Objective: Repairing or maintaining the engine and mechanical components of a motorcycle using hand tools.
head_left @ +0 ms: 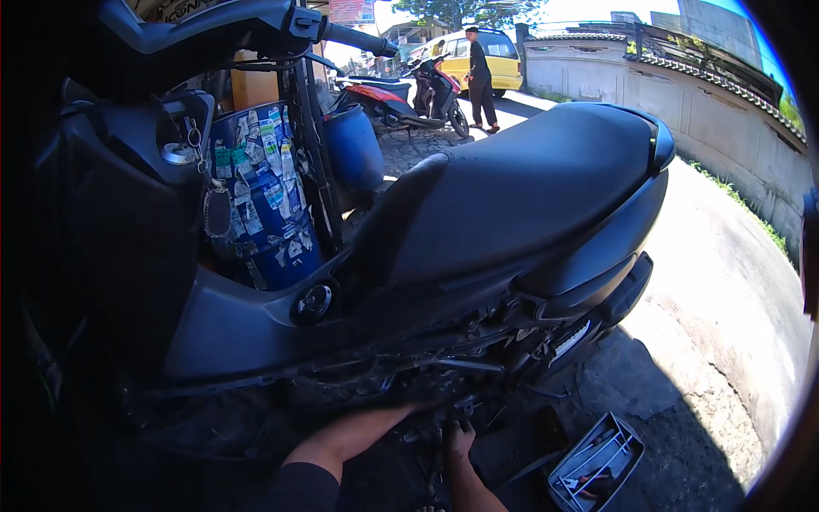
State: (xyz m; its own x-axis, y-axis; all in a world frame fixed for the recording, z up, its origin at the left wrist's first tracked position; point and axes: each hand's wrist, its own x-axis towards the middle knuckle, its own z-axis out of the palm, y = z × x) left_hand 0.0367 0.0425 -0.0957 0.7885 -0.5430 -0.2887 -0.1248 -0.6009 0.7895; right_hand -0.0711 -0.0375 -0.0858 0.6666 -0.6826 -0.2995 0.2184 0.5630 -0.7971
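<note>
A dark scooter (pixel 256 328) stands across the view, its lower side uncovered so that frames and engine parts (pixel 465 364) show in deep shade. My left forearm (pixel 363 433) reaches in under this side; the hand at its end is lost in the shadow among the parts. Beside it, my right hand (pixel 461 437) is low at the engine, fingers bent round something dark that I cannot make out. Above both arms is the long black seat (pixel 520 188). A key with a chain and a dark fob (pixel 217 212) hangs at the front panel.
A grey tray (pixel 558 486) with long metal tools lies on the ground right of my right hand. Behind the scooter are a blue drum (pixel 286 256) covered in paper scraps and another blue barrel (pixel 355 154). Farther off: a red scooter (pixel 375 101), a person (pixel 480 81), a yellow van (pixel 503 68).
</note>
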